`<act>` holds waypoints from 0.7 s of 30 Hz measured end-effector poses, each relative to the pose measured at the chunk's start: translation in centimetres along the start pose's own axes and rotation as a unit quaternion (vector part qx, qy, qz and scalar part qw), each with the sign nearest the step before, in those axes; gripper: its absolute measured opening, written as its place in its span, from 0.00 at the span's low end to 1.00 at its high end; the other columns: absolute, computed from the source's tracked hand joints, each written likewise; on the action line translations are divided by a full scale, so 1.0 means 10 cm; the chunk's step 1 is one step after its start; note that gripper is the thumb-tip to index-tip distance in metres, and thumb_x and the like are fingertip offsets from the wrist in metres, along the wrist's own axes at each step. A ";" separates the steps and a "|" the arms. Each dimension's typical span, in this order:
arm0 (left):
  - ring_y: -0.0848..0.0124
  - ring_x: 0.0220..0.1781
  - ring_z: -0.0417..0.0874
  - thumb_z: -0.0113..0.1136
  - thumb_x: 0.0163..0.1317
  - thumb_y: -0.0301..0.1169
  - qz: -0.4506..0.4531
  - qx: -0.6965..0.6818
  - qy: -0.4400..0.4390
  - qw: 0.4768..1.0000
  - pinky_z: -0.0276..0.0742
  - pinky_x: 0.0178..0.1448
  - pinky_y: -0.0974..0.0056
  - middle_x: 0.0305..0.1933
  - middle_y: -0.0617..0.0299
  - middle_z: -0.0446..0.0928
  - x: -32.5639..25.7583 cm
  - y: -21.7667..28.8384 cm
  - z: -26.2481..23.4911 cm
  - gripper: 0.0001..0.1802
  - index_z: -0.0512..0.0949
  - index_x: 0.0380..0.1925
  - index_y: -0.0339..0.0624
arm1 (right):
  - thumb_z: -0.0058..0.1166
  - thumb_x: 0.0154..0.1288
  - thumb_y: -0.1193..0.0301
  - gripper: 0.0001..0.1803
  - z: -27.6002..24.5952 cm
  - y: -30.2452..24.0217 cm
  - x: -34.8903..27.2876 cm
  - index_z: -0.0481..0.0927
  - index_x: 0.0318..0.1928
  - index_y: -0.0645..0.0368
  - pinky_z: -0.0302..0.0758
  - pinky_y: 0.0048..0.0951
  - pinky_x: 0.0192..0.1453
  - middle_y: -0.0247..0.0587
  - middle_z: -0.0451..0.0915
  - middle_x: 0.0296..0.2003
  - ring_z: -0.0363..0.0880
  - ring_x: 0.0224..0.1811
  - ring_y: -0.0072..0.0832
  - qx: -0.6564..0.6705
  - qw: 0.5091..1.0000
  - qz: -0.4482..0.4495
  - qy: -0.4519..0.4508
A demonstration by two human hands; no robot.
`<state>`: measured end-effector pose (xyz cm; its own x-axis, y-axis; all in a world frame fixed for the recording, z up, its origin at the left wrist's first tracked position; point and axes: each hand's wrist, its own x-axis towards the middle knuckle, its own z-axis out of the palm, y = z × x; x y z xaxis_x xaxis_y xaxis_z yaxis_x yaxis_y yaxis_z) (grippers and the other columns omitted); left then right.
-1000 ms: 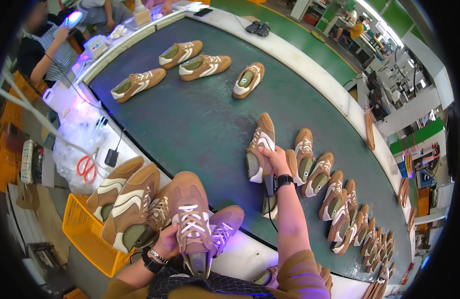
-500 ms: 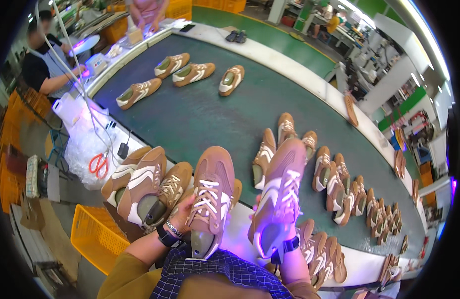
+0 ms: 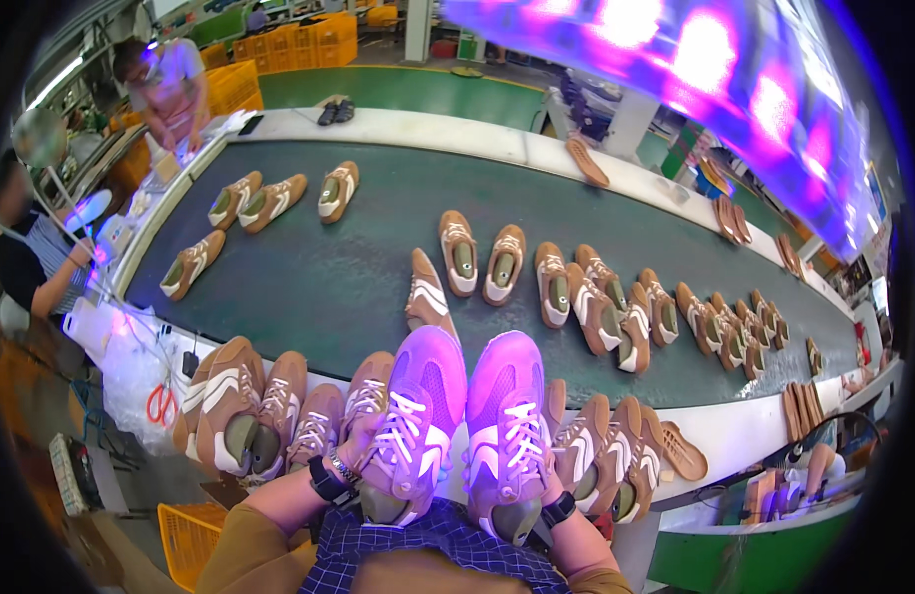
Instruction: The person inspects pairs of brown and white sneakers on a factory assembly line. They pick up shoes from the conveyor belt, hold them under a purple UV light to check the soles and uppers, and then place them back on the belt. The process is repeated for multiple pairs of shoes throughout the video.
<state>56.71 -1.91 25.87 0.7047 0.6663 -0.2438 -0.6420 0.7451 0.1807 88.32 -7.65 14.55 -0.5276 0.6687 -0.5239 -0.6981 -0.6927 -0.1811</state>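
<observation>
My left hand (image 3: 358, 441) is wrapped round the side of a brown sneaker (image 3: 423, 386) with white laces and stripes. A matching sneaker (image 3: 505, 396) is gripped in my right hand (image 3: 550, 477). Both are held side by side in front of my checked apron, toes pointing away and laces up, under purple light. Grey-green lasts fill their heel openings. Most of my fingers are hidden by the shoes. Similar sneakers (image 3: 235, 396) stand close to my left hand on the near ledge, and more (image 3: 621, 441) stand beyond my right hand.
Ahead runs a dark green conveyor belt (image 3: 368, 277) carrying several sneakers, with a white ledge (image 3: 438, 127) along its far side. A glowing purple lamp (image 3: 675, 69) hangs upper right. Red scissors (image 3: 161, 405) lie left, near a yellow crate (image 3: 185, 540). Other people work at the far left.
My view has swung right, and the purple lamp has come into it. My hands have brought the two sneakers closer together and lower, with the right one now upright beside the left.
</observation>
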 end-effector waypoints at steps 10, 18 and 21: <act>0.74 0.32 0.78 0.58 0.54 0.42 -0.057 -0.091 -0.069 0.992 0.77 0.37 0.69 0.38 0.59 0.76 0.20 -0.10 -0.07 0.28 0.68 0.50 0.37 | 0.41 0.54 0.40 0.44 0.39 -0.16 -0.27 0.61 0.59 0.65 0.67 0.50 0.57 0.58 0.68 0.52 0.69 0.54 0.51 -0.056 0.997 -0.055 0.005; 0.76 0.36 0.77 0.56 0.56 0.37 -0.019 -0.295 -0.095 0.951 0.76 0.39 0.71 0.42 0.60 0.73 0.23 -0.08 0.01 0.24 0.68 0.51 0.38 | 0.42 0.54 0.41 0.43 1.18 -0.26 -0.31 0.62 0.59 0.65 0.70 0.46 0.56 0.57 0.70 0.50 0.71 0.52 0.48 -0.181 0.976 -0.121 0.002; 0.64 0.51 0.76 0.60 0.49 0.41 0.088 0.026 -0.028 0.995 0.71 0.57 0.59 0.50 0.56 0.73 0.29 0.04 0.55 0.34 0.65 0.56 0.38 | 0.43 0.53 0.42 0.42 1.57 -0.32 -0.32 0.63 0.59 0.64 0.70 0.45 0.56 0.56 0.71 0.50 0.72 0.51 0.47 -0.178 0.965 -0.194 -0.004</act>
<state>60.20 0.50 30.44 0.5992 0.7863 -0.1507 -0.7417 0.6161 0.2650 84.62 -3.38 29.89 -0.2645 0.8977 -0.3525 -0.6342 -0.4372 -0.6376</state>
